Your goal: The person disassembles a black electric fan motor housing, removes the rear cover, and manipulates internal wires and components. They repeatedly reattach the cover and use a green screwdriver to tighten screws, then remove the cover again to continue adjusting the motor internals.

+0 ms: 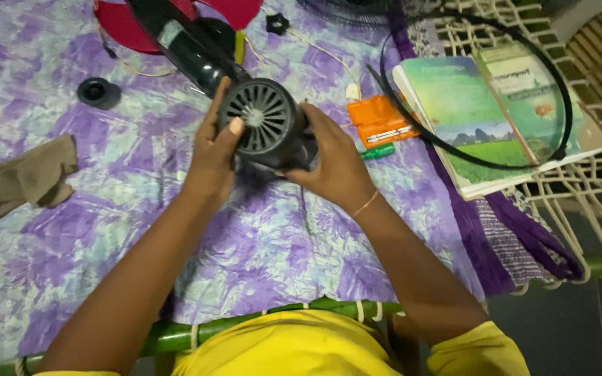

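Both hands close around a round black plastic fan motor housing [267,125], held just above the middle of the bedsheet. The left hand [212,150] grips its left side, thumb laid over the front face near the hub and fingers curled behind. The right hand [334,161] clasps the right and lower edge, fingers wrapped under the casing, a thin bangle at the wrist.

The housing is glossy and drum-shaped, its face turned toward the camera. That face carries slim vent slots fanning out like spokes from a small pale centre. Behind it a dark cylindrical stem [191,49] runs up and to the left, tilted, towards a red plastic fan base [123,24] at the top edge.

All of this lies over a crumpled purple and pale-blue floral bedsheet [106,209]. A small black round cap [99,92] sits on the sheet to the left, well apart from the hands, and a brown crumpled cloth [22,182] lies further left. Just right of the housing is an orange plastic case [377,120] with a green pen-like tool [379,151] beside it. Further right, a stack of green-covered books [482,115] rests on a woven cot, with a thin black ring [412,132] looped over them.
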